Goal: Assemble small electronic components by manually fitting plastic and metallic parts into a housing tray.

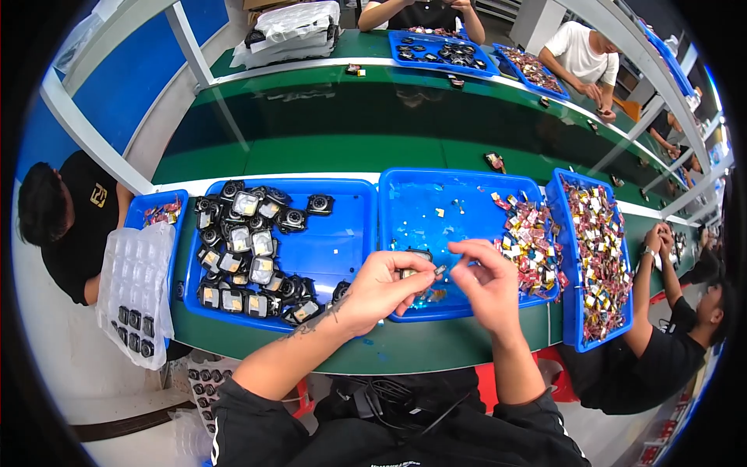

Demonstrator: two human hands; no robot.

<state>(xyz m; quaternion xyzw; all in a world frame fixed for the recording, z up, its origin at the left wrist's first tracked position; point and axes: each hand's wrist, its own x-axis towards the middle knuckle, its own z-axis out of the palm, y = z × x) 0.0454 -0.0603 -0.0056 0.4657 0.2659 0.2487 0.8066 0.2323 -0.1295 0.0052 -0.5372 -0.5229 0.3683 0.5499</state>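
Your black shirt and a bundle of dark cables at your lap lie closest, below the edge of the green bench. Your left hand (the one with dark markings along its forearm) pinches a small dark-rimmed piece, mostly hidden by your fingers, above the near left part of the middle blue tray. Your right hand is just beside it, fingers curled; I cannot tell whether they grip anything. Small red, white and yellow parts heap in that tray's right side. To your left, black round-faced units crowd the wide blue tray.
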